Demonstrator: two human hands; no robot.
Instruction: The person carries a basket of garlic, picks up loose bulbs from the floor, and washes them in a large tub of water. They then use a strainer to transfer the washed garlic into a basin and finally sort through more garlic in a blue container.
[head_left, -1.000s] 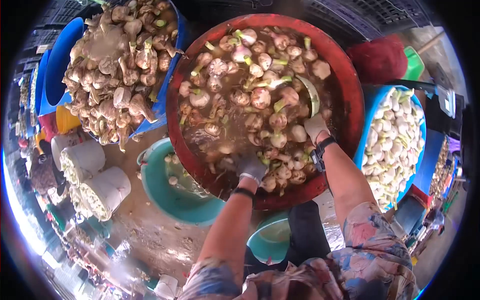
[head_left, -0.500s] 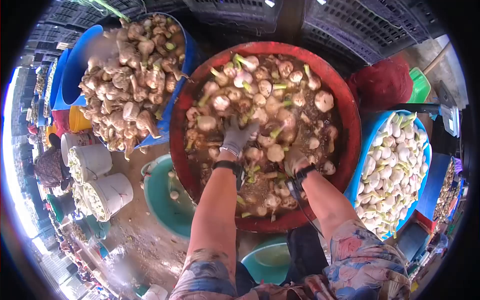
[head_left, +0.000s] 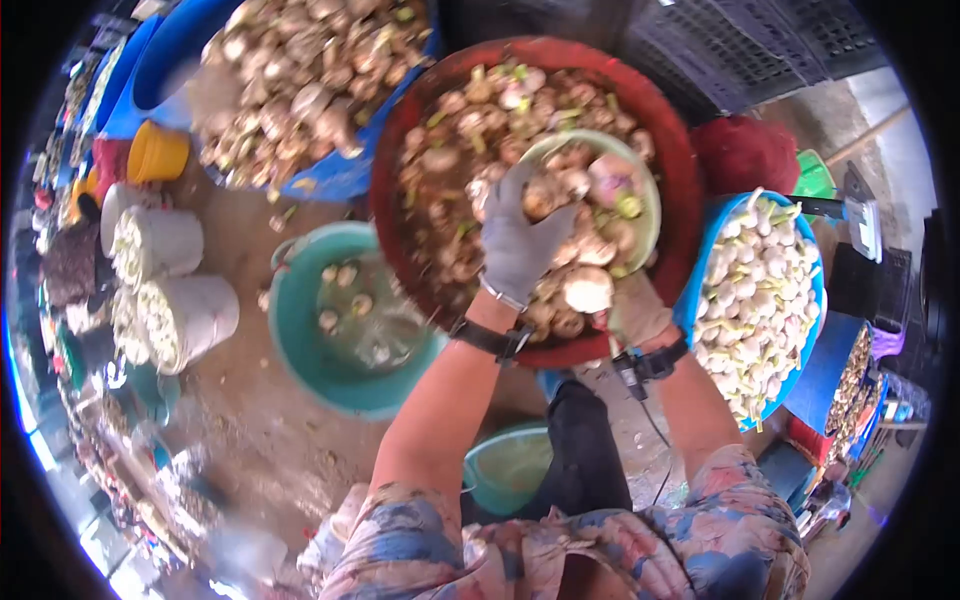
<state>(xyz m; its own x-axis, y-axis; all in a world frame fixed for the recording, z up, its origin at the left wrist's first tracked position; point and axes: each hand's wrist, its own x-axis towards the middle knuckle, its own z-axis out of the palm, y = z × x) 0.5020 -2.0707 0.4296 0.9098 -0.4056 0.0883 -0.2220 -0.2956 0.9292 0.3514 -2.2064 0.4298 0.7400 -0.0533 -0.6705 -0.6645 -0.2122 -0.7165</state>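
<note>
Garlic bulbs in murky water fill a large red tub (head_left: 700,150). Above it is a pale green bowl (head_left: 652,200) heaped with garlic bulbs (head_left: 570,185). My left hand (head_left: 520,235), in a grey glove, lies over the heap at the bowl's left side, fingers curved against the bulbs. My right hand (head_left: 637,312), gloved too, grips the bowl at its lower right rim, beside a large pale bulb (head_left: 588,290). The fingers under the rim are partly hidden.
A teal basin (head_left: 290,340) with water and a few bulbs stands lower left. Unwashed-looking garlic (head_left: 290,80) fills a blue container at upper left; whiter garlic (head_left: 755,300) fills another at right. White buckets (head_left: 205,315), a yellow bucket (head_left: 158,152) and a smaller teal basin (head_left: 510,470) are around.
The bowl full of bulbs has come into view above the tub, with my right hand on it. My left hand has risen from the tub's bulbs onto the heap. The view has shifted.
</note>
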